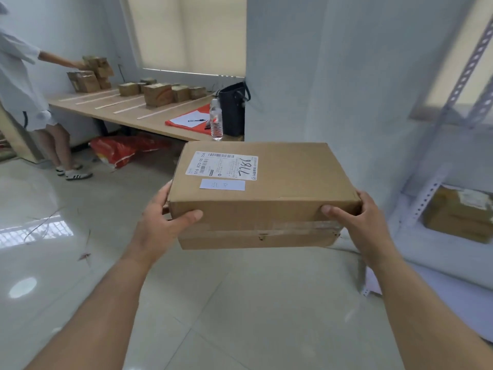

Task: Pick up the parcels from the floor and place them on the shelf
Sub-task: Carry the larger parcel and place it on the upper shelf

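The stiff cardboard parcel (262, 193) looks light enough, carried level with the left hand (162, 214) and right hand (357, 217) clasping its near corners.

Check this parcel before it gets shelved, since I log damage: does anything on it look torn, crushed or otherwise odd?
The parcel, held level between the left hand and right hand, keeps its shape. One flaw shows: a small tear in the front face just under the clear tape. The shipping label lies flat.
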